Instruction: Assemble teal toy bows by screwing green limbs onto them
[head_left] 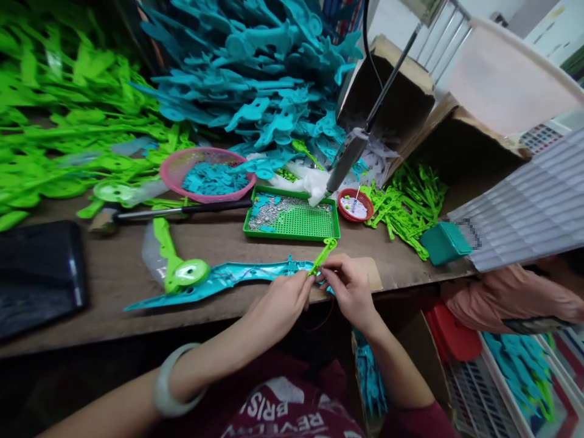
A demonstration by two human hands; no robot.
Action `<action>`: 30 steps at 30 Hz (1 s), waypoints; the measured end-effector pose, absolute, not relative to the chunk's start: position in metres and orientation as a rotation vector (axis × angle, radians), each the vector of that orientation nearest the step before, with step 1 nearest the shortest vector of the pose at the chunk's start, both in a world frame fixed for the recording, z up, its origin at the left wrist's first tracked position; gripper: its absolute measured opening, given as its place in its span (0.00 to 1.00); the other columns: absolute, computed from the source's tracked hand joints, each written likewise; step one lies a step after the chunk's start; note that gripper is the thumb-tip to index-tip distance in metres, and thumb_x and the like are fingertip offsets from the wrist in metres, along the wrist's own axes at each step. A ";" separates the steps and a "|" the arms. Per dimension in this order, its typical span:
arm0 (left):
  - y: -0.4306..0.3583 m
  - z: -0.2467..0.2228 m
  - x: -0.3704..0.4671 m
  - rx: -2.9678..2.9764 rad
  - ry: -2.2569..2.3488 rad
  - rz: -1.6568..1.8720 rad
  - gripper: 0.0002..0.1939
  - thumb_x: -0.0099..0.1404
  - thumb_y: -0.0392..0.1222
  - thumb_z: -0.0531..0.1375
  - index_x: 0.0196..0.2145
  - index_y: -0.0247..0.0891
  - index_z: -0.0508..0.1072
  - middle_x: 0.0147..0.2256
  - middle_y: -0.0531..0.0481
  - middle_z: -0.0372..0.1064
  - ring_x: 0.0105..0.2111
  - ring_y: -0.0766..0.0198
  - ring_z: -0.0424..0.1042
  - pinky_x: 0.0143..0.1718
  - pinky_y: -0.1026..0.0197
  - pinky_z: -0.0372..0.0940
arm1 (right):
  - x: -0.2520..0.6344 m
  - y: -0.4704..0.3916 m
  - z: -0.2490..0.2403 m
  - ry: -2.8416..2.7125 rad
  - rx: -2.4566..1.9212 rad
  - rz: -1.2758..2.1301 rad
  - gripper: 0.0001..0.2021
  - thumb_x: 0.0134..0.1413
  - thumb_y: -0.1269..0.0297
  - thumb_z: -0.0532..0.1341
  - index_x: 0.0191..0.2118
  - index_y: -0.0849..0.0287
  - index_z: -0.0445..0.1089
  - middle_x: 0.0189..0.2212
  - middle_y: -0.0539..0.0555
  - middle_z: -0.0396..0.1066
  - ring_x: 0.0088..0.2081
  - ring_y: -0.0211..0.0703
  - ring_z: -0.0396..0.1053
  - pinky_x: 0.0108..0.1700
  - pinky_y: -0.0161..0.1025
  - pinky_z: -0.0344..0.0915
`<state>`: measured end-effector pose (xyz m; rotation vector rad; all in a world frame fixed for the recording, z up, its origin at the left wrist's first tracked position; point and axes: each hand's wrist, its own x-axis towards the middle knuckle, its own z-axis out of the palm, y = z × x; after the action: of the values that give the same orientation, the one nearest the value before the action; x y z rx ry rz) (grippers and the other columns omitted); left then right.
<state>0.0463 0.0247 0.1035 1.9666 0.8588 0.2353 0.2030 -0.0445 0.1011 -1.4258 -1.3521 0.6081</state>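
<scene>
Jutting up from the left fingers [301, 285], a green strip [325, 252] tilts rightward

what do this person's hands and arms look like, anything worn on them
The left hand and right hand are ungloved. A thick, smooth, pale grey-green bangle circles the left forearm. The right forearm is bare up to a maroon sleeve.

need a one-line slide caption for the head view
Left hand holding a slim green part, right hand close by, beside a long blue piece on the workbench.
</scene>
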 end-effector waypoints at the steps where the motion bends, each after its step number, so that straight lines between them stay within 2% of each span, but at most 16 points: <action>1: 0.023 0.105 0.047 1.970 0.863 0.225 0.19 0.72 0.49 0.42 0.27 0.43 0.62 0.25 0.49 0.68 0.28 0.56 0.68 0.35 0.55 0.59 | 0.203 -0.045 0.099 -1.402 -1.429 0.495 0.05 0.65 0.65 0.59 0.40 0.57 0.71 0.38 0.54 0.69 0.36 0.38 0.73 0.33 0.33 0.75; 4: 0.019 0.108 0.050 1.982 0.867 0.201 0.18 0.72 0.48 0.43 0.27 0.43 0.61 0.25 0.49 0.67 0.29 0.55 0.68 0.36 0.54 0.59 | 0.204 -0.044 0.094 -1.524 -1.428 0.221 0.05 0.65 0.69 0.57 0.41 0.57 0.71 0.40 0.55 0.66 0.41 0.39 0.71 0.38 0.35 0.74; 10: 0.021 0.101 0.052 1.951 0.822 0.249 0.20 0.72 0.48 0.44 0.24 0.43 0.63 0.22 0.50 0.64 0.26 0.57 0.65 0.36 0.55 0.58 | 0.209 -0.043 0.087 -1.651 -1.374 0.001 0.07 0.66 0.73 0.56 0.44 0.55 0.67 0.38 0.53 0.70 0.40 0.40 0.71 0.39 0.38 0.70; 15: 0.027 0.099 0.056 1.987 0.844 0.263 0.17 0.71 0.44 0.46 0.25 0.43 0.64 0.21 0.51 0.64 0.24 0.59 0.63 0.36 0.56 0.59 | 0.211 -0.040 0.087 -1.729 -1.389 -0.146 0.06 0.66 0.73 0.56 0.43 0.55 0.66 0.36 0.53 0.73 0.37 0.42 0.71 0.44 0.44 0.66; 19: 0.026 0.099 0.058 2.036 0.899 0.199 0.16 0.72 0.44 0.46 0.28 0.42 0.66 0.23 0.50 0.67 0.25 0.58 0.66 0.34 0.56 0.60 | 0.209 -0.039 0.083 -1.706 -1.401 -0.164 0.07 0.65 0.74 0.57 0.43 0.55 0.67 0.36 0.53 0.72 0.38 0.42 0.70 0.45 0.44 0.64; 26: 0.021 0.098 0.062 2.156 1.003 0.064 0.18 0.74 0.46 0.45 0.40 0.38 0.72 0.31 0.42 0.73 0.31 0.53 0.74 0.30 0.58 0.62 | 0.205 -0.043 0.068 -1.684 -1.459 -0.267 0.11 0.64 0.75 0.55 0.47 0.52 0.66 0.37 0.54 0.71 0.39 0.45 0.70 0.45 0.46 0.65; 30: 0.018 0.105 0.062 2.186 1.005 -0.044 0.18 0.74 0.43 0.44 0.43 0.37 0.72 0.33 0.40 0.74 0.33 0.50 0.76 0.31 0.56 0.65 | 0.200 -0.047 0.068 -1.641 -1.523 -0.318 0.13 0.64 0.75 0.56 0.49 0.52 0.67 0.39 0.55 0.64 0.39 0.44 0.68 0.43 0.45 0.68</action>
<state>0.0620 0.0184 0.1048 2.1858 1.0050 -0.0437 0.2004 -0.0466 0.0676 -1.5226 -1.6415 -0.3176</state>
